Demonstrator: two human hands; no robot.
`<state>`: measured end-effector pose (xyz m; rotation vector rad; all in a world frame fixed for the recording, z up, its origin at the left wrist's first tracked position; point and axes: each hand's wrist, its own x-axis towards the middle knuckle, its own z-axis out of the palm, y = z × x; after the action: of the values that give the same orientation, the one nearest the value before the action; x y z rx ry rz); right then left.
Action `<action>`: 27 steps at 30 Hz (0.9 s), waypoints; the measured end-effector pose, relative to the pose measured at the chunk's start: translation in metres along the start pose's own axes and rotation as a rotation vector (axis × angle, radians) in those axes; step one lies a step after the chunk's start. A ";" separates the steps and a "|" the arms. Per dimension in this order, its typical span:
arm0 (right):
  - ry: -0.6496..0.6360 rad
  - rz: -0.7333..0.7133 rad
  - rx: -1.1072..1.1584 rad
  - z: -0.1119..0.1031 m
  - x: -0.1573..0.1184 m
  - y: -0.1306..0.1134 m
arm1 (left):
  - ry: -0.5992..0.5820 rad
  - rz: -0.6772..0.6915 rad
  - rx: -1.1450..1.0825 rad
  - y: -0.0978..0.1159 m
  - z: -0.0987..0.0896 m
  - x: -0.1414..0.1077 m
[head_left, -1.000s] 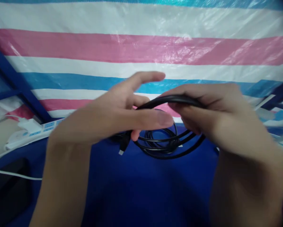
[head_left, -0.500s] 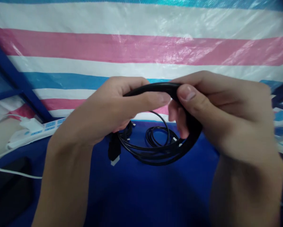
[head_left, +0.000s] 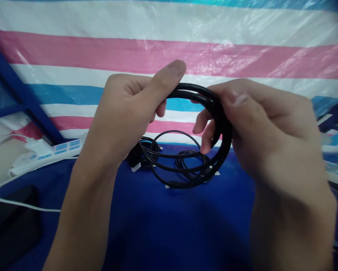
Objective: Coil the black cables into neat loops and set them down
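A black cable (head_left: 186, 184) hangs in loose loops between my hands, above the blue tabletop. My left hand (head_left: 135, 101) is closed round the top left of the loops, its thumb laid over the strands and pointing up to the right. My right hand (head_left: 265, 124) pinches the bundled strands on the right side between thumb and forefinger, with its other fingers curled inside the loop. Below my left hand dangles a black connector (head_left: 134, 156) with a pale tip; my wrist hides part of it.
Behind the held loops, other coiled black cables lie on the blue tabletop (head_left: 169, 226). A white power strip (head_left: 61, 150) with a plugged-in white adapter stands at the left, its white cord trailing forward. A dark object (head_left: 13, 226) lies at the lower left. Striped sheeting (head_left: 169, 52) hangs behind.
My left hand has moved up and left, its thumb lifting off the right end of the strand. Separate strands now show at the top of the loop, and the connector has risen.
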<state>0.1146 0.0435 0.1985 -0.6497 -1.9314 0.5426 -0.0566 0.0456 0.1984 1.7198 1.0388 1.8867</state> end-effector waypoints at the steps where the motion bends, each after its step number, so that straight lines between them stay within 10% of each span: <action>1: 0.009 0.002 -0.019 0.000 -0.001 -0.001 | 0.035 0.033 0.022 0.001 0.001 -0.001; 7: 0.042 -0.018 -0.106 0.009 -0.003 -0.004 | 0.119 0.154 0.342 0.018 0.004 -0.012; 11: 0.344 -0.073 -0.063 0.023 0.001 -0.003 | 0.121 0.160 0.181 0.019 0.006 -0.015; 13: 0.426 -0.071 -0.083 0.024 0.002 0.001 | -0.053 0.022 0.042 0.018 0.008 -0.014; 18: 0.153 -0.228 -0.269 0.004 -0.001 0.014 | -0.578 -0.414 -0.215 0.017 0.013 -0.011; 27: 0.298 -0.096 0.150 0.016 0.004 0.011 | -0.028 -0.217 -0.417 0.026 0.009 -0.007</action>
<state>0.1004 0.0532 0.1877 -0.5073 -1.6170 0.4949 -0.0414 0.0256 0.2125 1.3359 0.7212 1.7807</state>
